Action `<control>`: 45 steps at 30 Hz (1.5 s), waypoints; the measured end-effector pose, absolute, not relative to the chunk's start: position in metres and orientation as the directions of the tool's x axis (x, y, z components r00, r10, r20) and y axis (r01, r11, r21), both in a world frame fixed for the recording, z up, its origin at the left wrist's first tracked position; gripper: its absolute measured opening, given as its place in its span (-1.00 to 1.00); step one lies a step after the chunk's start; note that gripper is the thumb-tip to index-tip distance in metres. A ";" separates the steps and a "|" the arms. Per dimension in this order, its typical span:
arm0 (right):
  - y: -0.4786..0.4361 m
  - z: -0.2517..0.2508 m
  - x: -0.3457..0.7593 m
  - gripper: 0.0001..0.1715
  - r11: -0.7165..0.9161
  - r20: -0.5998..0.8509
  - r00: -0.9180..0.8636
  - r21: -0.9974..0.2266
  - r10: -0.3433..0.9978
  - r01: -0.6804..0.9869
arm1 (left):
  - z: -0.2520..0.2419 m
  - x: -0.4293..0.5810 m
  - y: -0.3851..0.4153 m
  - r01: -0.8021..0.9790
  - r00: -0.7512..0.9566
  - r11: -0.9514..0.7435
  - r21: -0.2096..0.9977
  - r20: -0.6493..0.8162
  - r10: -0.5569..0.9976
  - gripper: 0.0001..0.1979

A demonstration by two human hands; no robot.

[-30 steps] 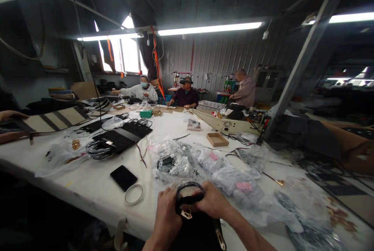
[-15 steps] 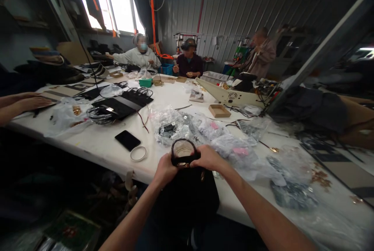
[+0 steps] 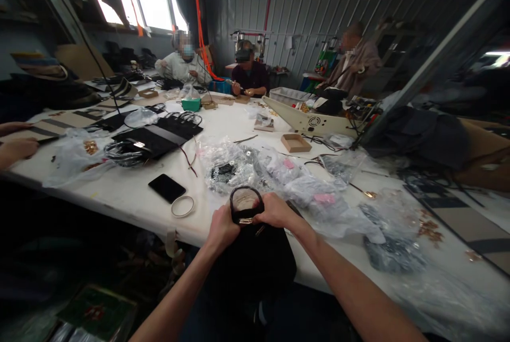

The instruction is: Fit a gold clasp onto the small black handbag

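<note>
A black handbag (image 3: pixel 261 259) is propped at the table's near edge, close to my body. Its arched handle (image 3: pixel 246 188) stands up, with a gold-coloured metal clasp (image 3: pixel 245 221) below it at the top edge. My left hand (image 3: pixel 223 228) grips the bag's upper edge left of the clasp, fingers curled. On the other side, my right hand (image 3: pixel 275 211) pinches the same edge, its fingertips beside the clasp. What lies under the fingers is partly hidden. A small metal piece (image 3: pixel 260 230) shows on the bag's front.
Clear plastic bags (image 3: pixel 227 169) spread beyond the handbag. A phone (image 3: pixel 166 188) and a white ring-shaped roll (image 3: pixel 182 206) lie to the left. Black bag pieces (image 3: pixel 159 137), a cardboard box (image 3: pixel 296 143) and gold hardware (image 3: pixel 430 230) are about. A co-worker's hand (image 3: pixel 18 151) is at far left.
The view has shifted slightly, so the table's things appear farther left. My hands stay on the handbag's top edge. The co-worker's hands at far left have drawn back.
</note>
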State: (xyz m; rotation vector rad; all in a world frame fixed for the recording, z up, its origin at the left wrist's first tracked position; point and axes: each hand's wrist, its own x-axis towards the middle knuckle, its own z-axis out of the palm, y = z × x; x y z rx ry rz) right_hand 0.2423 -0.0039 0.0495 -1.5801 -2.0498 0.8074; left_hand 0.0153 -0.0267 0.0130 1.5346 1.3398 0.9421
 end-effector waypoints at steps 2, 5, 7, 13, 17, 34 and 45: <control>-0.005 0.048 0.246 -0.60 0.176 -0.020 -0.272 -0.715 0.962 0.676 | 0.013 0.010 -0.023 0.327 0.177 -0.067 0.943 0.008 0.984 -0.61; -0.008 0.046 0.253 -0.53 0.115 -0.061 -0.250 -0.767 0.966 0.631 | 0.013 -0.004 -0.018 0.234 0.076 -0.016 0.972 -0.002 0.997 -0.55; -0.009 0.043 0.257 -0.42 0.074 -0.082 -0.231 -0.802 0.969 0.593 | 0.013 -0.013 -0.016 0.174 -0.070 0.027 0.984 -0.015 0.997 -0.43; -0.006 0.042 0.261 -0.30 0.032 -0.097 -0.267 -0.898 0.959 0.440 | 0.011 -0.017 -0.031 0.283 -0.019 0.068 0.957 -0.066 0.998 -0.33; -0.004 0.046 0.263 -0.30 0.021 -0.106 -0.312 -0.926 0.944 0.376 | 0.012 -0.014 -0.042 0.246 -0.003 0.090 0.965 -0.092 0.996 -0.39; -0.031 0.036 0.277 -0.14 0.172 0.181 -0.022 -0.881 0.983 0.441 | -0.001 0.000 -0.054 -0.407 0.139 0.451 0.794 -0.434 0.890 -0.51; -0.061 0.016 0.267 -0.42 0.255 0.348 0.103 -0.829 0.932 0.498 | 0.023 0.017 -0.050 -0.300 -0.044 0.549 0.780 -0.586 0.809 -0.51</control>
